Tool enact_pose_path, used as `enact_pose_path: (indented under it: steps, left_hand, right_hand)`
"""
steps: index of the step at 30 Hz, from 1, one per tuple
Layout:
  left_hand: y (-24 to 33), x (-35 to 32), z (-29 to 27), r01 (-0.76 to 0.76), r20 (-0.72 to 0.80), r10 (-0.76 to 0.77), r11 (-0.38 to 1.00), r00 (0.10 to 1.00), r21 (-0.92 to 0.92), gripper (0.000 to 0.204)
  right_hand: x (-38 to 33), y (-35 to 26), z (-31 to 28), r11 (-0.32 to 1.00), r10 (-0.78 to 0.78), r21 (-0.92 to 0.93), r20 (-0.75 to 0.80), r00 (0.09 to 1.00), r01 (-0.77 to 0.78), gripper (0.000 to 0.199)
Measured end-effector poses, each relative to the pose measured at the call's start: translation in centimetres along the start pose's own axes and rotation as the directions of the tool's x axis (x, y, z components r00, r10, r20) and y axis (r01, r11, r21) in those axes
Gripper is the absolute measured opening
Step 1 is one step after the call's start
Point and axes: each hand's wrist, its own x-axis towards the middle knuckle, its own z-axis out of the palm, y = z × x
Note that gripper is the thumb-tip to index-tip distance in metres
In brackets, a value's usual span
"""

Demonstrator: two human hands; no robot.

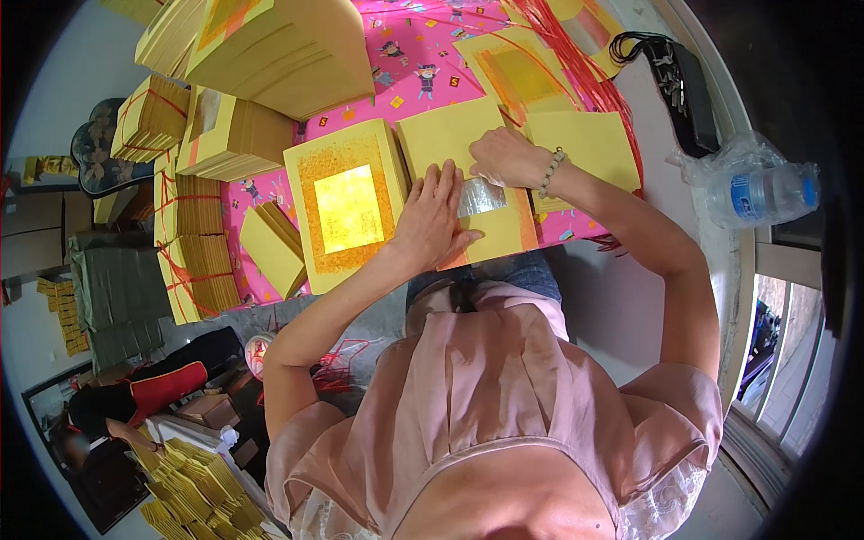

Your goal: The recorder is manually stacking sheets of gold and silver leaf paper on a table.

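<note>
Yellow paper sheets lie before me on a pink patterned tabletop [396,76]. My left hand [430,220] rests flat, fingers stretched, on a yellow sheet with a silver patch [483,198] and an orange edge. My right hand [510,158], a beaded bracelet at its wrist, presses down just above the silver patch with its fingers curled closed. Whatever its fingertips hold is hidden. Left of my hands sits a thick paper stack with a bright gold square [349,209] on top. Another plain yellow stack [589,148] lies partly under my right wrist.
Tall paper stacks [279,58] and bundles tied with red string [191,202] line the table's left side. Red strands [594,67] hang along the right. A bottle in clear plastic [760,196] and a black bag [688,99] lie beyond. At lower left a person [148,391] is near piled yellow paper [202,495].
</note>
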Motion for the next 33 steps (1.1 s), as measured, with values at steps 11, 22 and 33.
enact_pose_path:
  steps: [11,22,33]
  left_hand:
    - [0.4,0.2,0.9,-0.004,-0.072,0.007,0.999,0.997,0.035,0.088]
    - [1.6,0.6,1.7,0.083,0.011,-0.084,0.991,0.996,0.104,0.092]
    - [2.7,0.8,1.4,0.137,0.017,-0.139,0.985,0.99,0.101,0.089]
  right_hand:
    - [-0.1,0.6,1.0,0.999,-0.035,-0.028,-0.007,0.999,0.035,0.035]
    - [-0.6,0.4,1.7,0.999,-0.005,0.038,-0.131,0.991,0.01,0.035]
    - [-0.9,0.8,2.0,0.998,-0.056,0.013,-0.107,0.993,0.057,0.038]
